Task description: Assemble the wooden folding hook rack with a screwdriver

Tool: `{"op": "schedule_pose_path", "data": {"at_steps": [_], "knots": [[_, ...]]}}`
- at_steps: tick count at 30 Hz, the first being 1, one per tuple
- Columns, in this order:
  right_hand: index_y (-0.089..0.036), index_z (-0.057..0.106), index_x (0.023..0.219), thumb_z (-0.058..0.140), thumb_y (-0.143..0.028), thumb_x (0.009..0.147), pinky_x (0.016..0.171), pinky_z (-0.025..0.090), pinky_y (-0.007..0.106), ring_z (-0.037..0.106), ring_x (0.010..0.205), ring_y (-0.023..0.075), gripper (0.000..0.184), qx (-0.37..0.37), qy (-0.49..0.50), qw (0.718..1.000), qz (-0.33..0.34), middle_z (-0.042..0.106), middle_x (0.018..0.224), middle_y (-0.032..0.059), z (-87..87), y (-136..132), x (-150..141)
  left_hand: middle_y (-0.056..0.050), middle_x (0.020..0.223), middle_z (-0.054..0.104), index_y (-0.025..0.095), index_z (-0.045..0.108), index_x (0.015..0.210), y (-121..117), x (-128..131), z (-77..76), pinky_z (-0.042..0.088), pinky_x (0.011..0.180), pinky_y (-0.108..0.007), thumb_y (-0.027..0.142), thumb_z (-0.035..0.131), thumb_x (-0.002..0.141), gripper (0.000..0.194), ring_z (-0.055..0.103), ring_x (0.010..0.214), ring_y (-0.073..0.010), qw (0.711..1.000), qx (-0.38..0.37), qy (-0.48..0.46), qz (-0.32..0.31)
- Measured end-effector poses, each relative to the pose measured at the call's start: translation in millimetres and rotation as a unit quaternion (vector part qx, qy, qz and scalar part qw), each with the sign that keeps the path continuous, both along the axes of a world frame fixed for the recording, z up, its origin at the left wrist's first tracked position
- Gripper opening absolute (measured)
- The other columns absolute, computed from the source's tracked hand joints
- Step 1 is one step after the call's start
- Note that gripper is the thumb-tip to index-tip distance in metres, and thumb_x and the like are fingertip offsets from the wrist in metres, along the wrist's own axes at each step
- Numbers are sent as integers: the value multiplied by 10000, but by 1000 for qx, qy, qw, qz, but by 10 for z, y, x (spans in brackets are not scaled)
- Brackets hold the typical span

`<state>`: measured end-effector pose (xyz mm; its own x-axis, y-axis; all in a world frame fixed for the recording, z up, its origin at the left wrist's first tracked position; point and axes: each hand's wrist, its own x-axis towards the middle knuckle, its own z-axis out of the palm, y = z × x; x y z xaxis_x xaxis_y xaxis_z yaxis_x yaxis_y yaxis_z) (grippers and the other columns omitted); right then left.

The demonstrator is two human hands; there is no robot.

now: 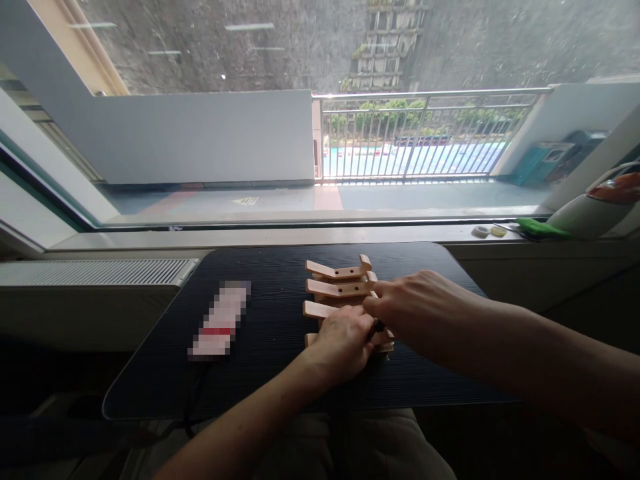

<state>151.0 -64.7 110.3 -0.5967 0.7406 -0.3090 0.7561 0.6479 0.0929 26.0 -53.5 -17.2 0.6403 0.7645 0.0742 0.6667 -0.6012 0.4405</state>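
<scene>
Several pale wooden hooks (334,289) lie in a row on the black table (270,373), each bent, with an upturned end. The two farthest show pairs of dark holes. My left hand (345,340) is closed over the nearer hooks, pressing on them and covering much of their length. From the right, my right hand (405,303) reaches over the hooks' right ends, its fingers curled together. A small dark object (377,326) shows between the two hands; its kind is hidden by the fingers.
A blurred-out pale strip with a red band (217,331) lies on the table's left. Along the windowsill are two small rolls of tape (481,231), a green item (540,228) and a white container (590,212). A radiator (100,272) stands left of the table.
</scene>
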Motion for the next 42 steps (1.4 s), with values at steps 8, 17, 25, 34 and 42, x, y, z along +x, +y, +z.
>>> {"op": "schedule_pose_path", "data": {"at_steps": [8,17,25,34,42], "knots": [[-158,674,724,529,-68,765,623,437,214,653,700,179,175,30,24,999,22,678,729,89,-82,12,19,-73,1015,619,176,592,921,-5,4,10,468,836,-331,247,544,798,150,564,933,-223,1000,19,-13,-2],[-144,652,661,553,-78,770,563,400,202,652,691,165,162,48,-4,999,13,664,663,81,-99,10,26,-74,1004,617,175,589,886,-11,-5,-9,468,801,-319,288,516,819,150,563,913,-219,1000,23,-17,-8],[-134,645,796,555,-84,778,525,350,225,660,752,184,105,18,-19,1000,-9,686,796,88,-20,8,3,-71,978,626,168,594,854,-2,-1,-7,467,759,-297,252,520,802,123,573,878,-209,1000,18,-24,-5],[-150,656,798,546,-85,789,606,386,247,651,855,217,128,-20,-14,1000,-9,693,858,92,89,-28,-39,-76,1021,626,176,587,920,-8,7,-33,474,809,-335,262,530,795,162,572,920,-228,1000,24,-13,7],[-141,651,710,546,-52,747,486,288,245,654,687,185,143,6,-32,999,-16,684,729,68,-7,23,18,-81,1006,620,164,599,909,-2,4,-51,470,784,-326,242,546,786,156,573,907,-229,999,25,-30,-5]]}}
